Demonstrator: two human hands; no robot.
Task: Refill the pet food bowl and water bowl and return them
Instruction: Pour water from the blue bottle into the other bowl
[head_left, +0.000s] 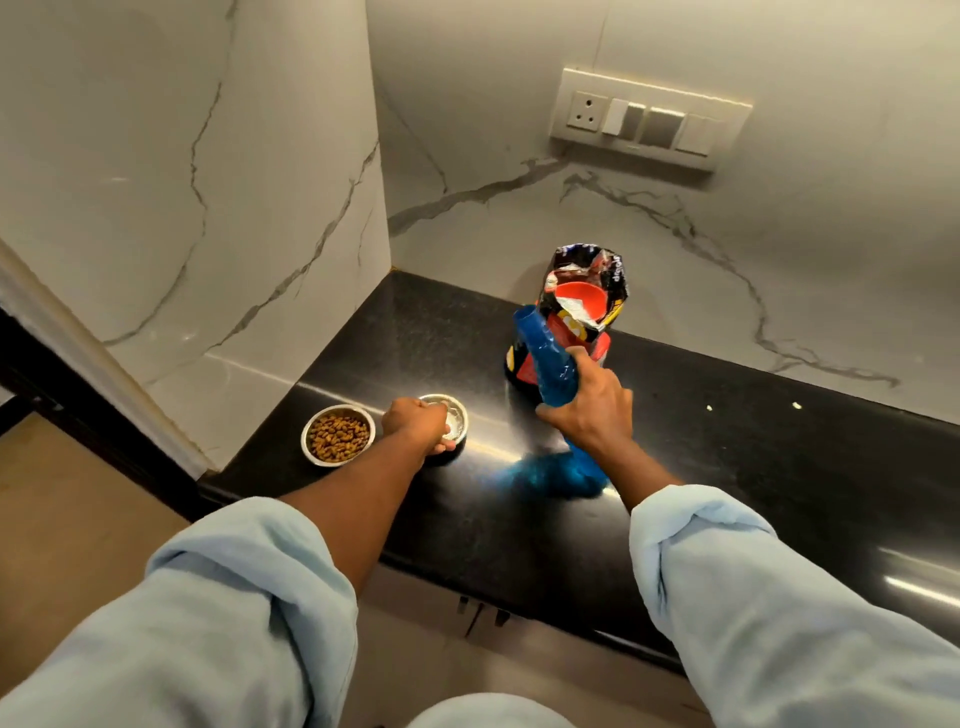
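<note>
On the counter, the bag stands just behind the bottle, at its 12 o'clock; a careless swing could topple it. The right hand grips the tilted bottle. At its 9 o'clock the left hand holds the water bowl by the rim, with the filled food bowl beyond. A fast pour may overshoot the small bowl.
</note>
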